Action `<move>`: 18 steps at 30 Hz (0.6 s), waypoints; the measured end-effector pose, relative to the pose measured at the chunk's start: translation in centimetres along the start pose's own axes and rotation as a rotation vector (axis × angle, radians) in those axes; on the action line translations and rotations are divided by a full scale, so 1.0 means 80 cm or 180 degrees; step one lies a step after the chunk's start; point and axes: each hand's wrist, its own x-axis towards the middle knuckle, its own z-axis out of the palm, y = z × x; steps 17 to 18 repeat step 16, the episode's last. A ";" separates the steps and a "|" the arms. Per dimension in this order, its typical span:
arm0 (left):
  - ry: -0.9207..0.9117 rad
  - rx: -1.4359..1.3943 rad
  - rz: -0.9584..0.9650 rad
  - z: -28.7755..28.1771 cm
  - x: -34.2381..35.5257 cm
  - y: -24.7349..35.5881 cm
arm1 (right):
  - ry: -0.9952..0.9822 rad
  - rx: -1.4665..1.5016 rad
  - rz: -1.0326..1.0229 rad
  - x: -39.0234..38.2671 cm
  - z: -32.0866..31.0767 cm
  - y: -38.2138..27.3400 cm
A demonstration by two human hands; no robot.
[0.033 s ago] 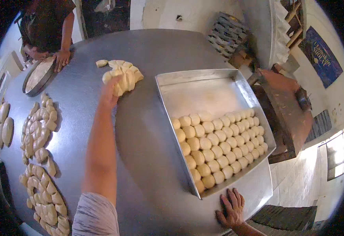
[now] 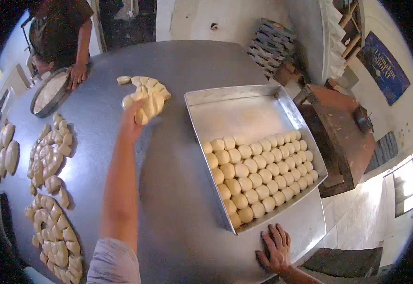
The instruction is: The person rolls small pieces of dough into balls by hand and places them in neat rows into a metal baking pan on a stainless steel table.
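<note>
My left hand (image 2: 132, 119) reaches over the table to a cluster of cut, pale dough pieces (image 2: 153, 97). Its fingers close on a piece of dough (image 2: 141, 117) at the near side of that cluster; the hand is a little blurred and partly hides the piece. My right hand (image 2: 276, 248) lies flat with fingers spread on the metal table (image 2: 178, 189), just below the near edge of a large rectangular metal tray (image 2: 234, 93). Rows of round dough balls (image 2: 263, 177) fill the tray's near part; its far part shows bare, dusted metal.
More cut dough pieces (image 2: 50, 154) lie in heaps along the table's left side. At the far left, another person's hands (image 2: 77, 75) hold a round pan (image 2: 50, 92) of pale flour-like stuff. A brown wooden table (image 2: 343, 128) stands beyond the tray on the right.
My left hand has come slightly nearer along with the dough at its fingers. The other person's pan is tilted a little differently. My right hand still rests on the table.
</note>
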 end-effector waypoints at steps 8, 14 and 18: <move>-0.0661 -0.0799 -0.0111 0.122 -0.285 0.128 | 0.0203 0.0138 -0.0071 -0.012 0.010 0.009; 0.0022 0.0666 -0.1092 0.146 -0.455 0.048 | 0.0368 0.0420 -0.0621 -0.026 0.021 0.036; 0.0554 0.2719 -0.0525 0.077 -0.489 -0.002 | 0.0329 0.0564 -0.0914 -0.034 0.018 0.048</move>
